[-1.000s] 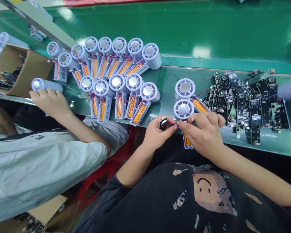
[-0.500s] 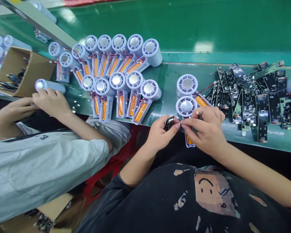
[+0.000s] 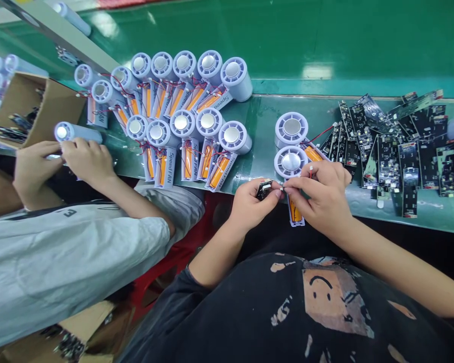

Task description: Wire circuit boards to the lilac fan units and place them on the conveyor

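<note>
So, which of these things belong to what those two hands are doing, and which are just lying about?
In use: left hand holding a small circuit board; right hand pinching a white wire connector; the fan unit below them.

Lying about: stacked circuit boards; rows of wired fans; cardboard box.

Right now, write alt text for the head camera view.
A person's left hand holds a small circuit board while the right hand pinches a tiny wire connector beside it, above a white fan unit. More fans in rows and a pile of black circuit boards lie on the green workbench; at left, a co-worker's hands hold a pale cylinder.
</note>
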`<state>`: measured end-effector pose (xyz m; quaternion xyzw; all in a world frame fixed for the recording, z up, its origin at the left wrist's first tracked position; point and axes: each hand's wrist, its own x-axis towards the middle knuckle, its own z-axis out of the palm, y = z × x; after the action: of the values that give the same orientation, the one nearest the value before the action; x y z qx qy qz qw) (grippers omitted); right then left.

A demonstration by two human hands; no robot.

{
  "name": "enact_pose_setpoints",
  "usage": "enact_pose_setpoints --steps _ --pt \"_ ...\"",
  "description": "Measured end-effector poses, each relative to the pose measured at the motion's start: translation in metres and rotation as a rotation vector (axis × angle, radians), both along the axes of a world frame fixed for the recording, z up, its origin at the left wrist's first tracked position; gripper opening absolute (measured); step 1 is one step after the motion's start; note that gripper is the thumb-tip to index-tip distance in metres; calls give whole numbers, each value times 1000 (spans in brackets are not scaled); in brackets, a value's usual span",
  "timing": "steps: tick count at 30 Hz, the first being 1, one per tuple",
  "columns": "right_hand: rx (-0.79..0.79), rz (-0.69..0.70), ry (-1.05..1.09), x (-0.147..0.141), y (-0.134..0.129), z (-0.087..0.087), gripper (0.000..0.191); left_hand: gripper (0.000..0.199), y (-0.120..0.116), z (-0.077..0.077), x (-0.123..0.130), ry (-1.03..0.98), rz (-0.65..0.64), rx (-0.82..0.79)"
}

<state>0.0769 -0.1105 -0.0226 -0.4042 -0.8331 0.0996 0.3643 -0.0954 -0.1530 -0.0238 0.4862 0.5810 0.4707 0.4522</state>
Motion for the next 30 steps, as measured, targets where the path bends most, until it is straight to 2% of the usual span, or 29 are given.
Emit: enact_pose_setpoints --steps 6,9,11,14,16,20,24,30 --pt "69 46 32 3 0 0 12 10 -3 6 5 98 4 110" --pt "34 62 57 5 0 -1 13 6 -7 10 3 154 -35 156" --pt "-24 67 81 6 1 -3 16 12 -12 10 0 145 -85 154" --pt "-95 62 106 8 1 -6 18 24 -18 4 -6 12 -159 128" --pt "-105 65 109 8 2 -6 17 24 -21 1 -9 -58 -176 95" --pt "-103 65 72 7 2 -3 19 21 -23 4 -9 -55 -157 -34" --pt "-40 53 -23 4 0 3 20 27 -21 9 -8 -86 -141 -139" --pt "71 33 -157 -5 -1 8 25 29 -18 9 -8 -82 -128 -156"
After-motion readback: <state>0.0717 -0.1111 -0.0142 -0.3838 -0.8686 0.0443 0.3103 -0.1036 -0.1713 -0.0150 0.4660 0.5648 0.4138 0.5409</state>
